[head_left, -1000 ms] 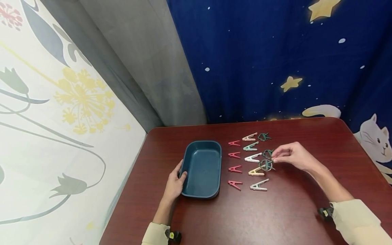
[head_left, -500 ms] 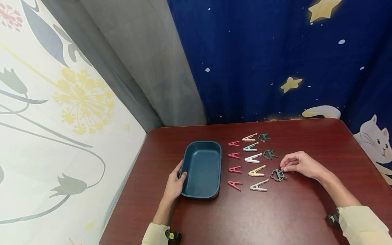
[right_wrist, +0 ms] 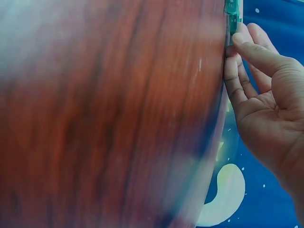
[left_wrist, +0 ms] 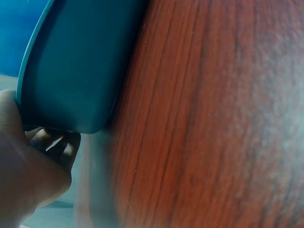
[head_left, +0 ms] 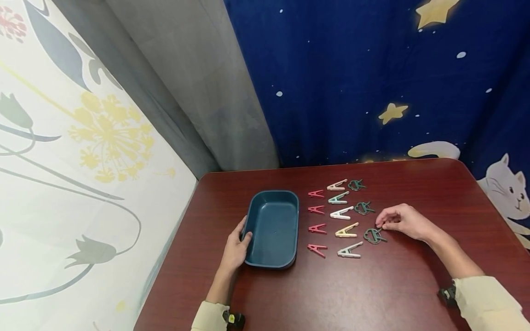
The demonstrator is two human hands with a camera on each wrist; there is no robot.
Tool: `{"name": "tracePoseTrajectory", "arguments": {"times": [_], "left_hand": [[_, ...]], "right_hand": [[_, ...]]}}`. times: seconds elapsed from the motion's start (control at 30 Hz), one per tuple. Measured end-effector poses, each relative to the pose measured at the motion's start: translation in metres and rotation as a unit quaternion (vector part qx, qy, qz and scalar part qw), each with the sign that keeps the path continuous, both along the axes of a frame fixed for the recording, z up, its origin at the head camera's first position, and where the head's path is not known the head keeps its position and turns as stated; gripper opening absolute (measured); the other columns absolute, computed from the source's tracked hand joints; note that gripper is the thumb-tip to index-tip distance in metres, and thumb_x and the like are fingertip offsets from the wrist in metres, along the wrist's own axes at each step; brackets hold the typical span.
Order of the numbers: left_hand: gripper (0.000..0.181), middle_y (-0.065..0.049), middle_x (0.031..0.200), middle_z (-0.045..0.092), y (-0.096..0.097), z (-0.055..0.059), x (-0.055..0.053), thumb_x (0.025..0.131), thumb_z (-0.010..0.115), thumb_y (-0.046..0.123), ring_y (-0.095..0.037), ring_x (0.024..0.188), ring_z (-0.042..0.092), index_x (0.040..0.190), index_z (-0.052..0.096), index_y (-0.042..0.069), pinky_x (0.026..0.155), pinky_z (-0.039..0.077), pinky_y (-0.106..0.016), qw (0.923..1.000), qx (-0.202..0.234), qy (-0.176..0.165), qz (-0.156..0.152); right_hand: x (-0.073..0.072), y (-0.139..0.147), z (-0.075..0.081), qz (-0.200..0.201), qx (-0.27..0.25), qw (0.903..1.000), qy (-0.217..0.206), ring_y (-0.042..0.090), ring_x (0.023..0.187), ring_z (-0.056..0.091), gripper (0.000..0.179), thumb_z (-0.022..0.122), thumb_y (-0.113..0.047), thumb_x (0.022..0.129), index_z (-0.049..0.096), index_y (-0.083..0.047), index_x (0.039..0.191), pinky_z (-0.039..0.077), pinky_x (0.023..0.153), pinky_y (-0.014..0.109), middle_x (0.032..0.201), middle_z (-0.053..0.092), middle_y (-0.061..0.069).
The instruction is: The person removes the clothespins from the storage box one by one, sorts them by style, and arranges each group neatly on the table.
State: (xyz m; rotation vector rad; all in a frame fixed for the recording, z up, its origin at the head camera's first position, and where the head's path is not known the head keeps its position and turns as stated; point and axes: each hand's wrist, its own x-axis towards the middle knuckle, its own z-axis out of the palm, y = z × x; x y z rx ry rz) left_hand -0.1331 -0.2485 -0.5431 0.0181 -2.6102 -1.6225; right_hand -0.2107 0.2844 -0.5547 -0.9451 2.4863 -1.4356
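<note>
In the head view my left hand (head_left: 236,248) holds the left side of a deep blue-green rectangular tray (head_left: 272,266), thumb over its rim. The left wrist view shows the fingers under the tray's edge (left_wrist: 29,52). My right hand (head_left: 407,223) is at the right end of the clips, thumb and fingertips pinching the handle end of a green round-jawed clip (head_left: 374,236) lying on the table. In the right wrist view that green clip (right_wrist: 232,19) is partly cut off at the top. Two similar green clips (head_left: 364,208), (head_left: 356,185) lie farther back.
Several small red clothespins (head_left: 317,228) form a column right of the tray. Beside them runs a column of larger pale clothespins, including a yellow one (head_left: 346,231) and a white one (head_left: 349,250). The brown table (head_left: 331,294) meets a blue curtain (head_left: 352,92) behind.
My right hand has moved a green clip right and toward me, from over the yellow clothespin to the table beside it. Over the last half second it barely moves. The left hand stays put.
</note>
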Motion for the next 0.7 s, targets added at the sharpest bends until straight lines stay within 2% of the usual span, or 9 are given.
{"name": "tracePoseTrajectory", "arguments": {"times": [0.13, 0.23, 0.43, 0.5, 0.6, 0.7], "left_hand": [[0.058, -0.015, 0.163, 0.046, 0.0, 0.0, 0.0, 0.109, 0.057, 0.004, -0.033, 0.145, 0.046, 0.164, 0.039, 0.005, 0.113, 0.039, -0.058, 1.0, -0.004, 0.004, -0.001], [0.058, -0.016, 0.163, 0.045, -0.001, 0.0, -0.001, 0.11, 0.056, 0.004, -0.034, 0.147, 0.044, 0.165, 0.037, 0.004, 0.115, 0.037, -0.058, 0.9999, -0.006, 0.009, -0.004], [0.057, -0.017, 0.163, 0.045, -0.003, 0.002, -0.002, 0.112, 0.055, 0.011, -0.035, 0.148, 0.043, 0.165, 0.037, 0.005, 0.117, 0.034, -0.058, 0.9998, -0.02, 0.005, -0.007], [0.056, -0.018, 0.163, 0.045, -0.005, 0.005, -0.002, 0.112, 0.055, 0.015, -0.036, 0.148, 0.044, 0.165, 0.038, 0.006, 0.117, 0.034, -0.058, 0.9996, -0.026, -0.002, -0.008], [0.056, -0.019, 0.164, 0.044, -0.009, 0.009, -0.003, 0.113, 0.054, 0.018, -0.036, 0.148, 0.044, 0.165, 0.037, 0.006, 0.118, 0.034, -0.057, 0.9993, -0.033, -0.01, -0.015], [0.055, -0.021, 0.165, 0.041, -0.013, 0.014, -0.006, 0.114, 0.05, 0.019, -0.037, 0.151, 0.04, 0.165, 0.037, 0.004, 0.12, 0.032, -0.056, 0.9989, -0.041, -0.008, -0.023]], "right_hand": [[0.003, 0.001, 0.002, -0.021, 0.0, 0.9998, 0.002, 0.013, 0.084, 0.074, 0.019, 0.074, 0.011, 0.092, 0.079, -0.004, 0.103, 0.053, 0.07, 0.019, 0.093, 0.08, 0.005], [0.008, 0.002, 0.007, -0.062, 0.019, 0.9979, 0.006, 0.012, 0.083, 0.072, 0.016, 0.071, 0.005, 0.098, 0.08, -0.005, 0.107, 0.051, 0.068, 0.019, 0.098, 0.08, 0.005], [0.017, 0.006, 0.018, -0.148, 0.063, 0.9849, 0.063, 0.015, 0.091, 0.072, 0.021, 0.062, -0.003, 0.106, 0.079, -0.005, 0.119, 0.048, 0.077, 0.011, 0.109, 0.079, 0.011], [0.019, 0.006, 0.022, -0.165, 0.076, 0.9801, 0.08, 0.022, 0.099, 0.072, 0.024, 0.06, -0.005, 0.108, 0.077, -0.005, 0.124, 0.045, 0.081, 0.01, 0.116, 0.078, 0.015], [0.02, 0.007, 0.029, -0.178, 0.097, 0.9747, 0.093, 0.033, 0.112, 0.068, 0.028, 0.056, -0.01, 0.111, 0.073, -0.005, 0.133, 0.043, 0.087, 0.017, 0.127, 0.073, 0.022], [0.02, 0.007, 0.035, -0.181, 0.105, 0.973, 0.097, 0.043, 0.123, 0.062, 0.034, 0.053, -0.015, 0.113, 0.067, -0.003, 0.141, 0.039, 0.095, 0.019, 0.138, 0.067, 0.025]]}}
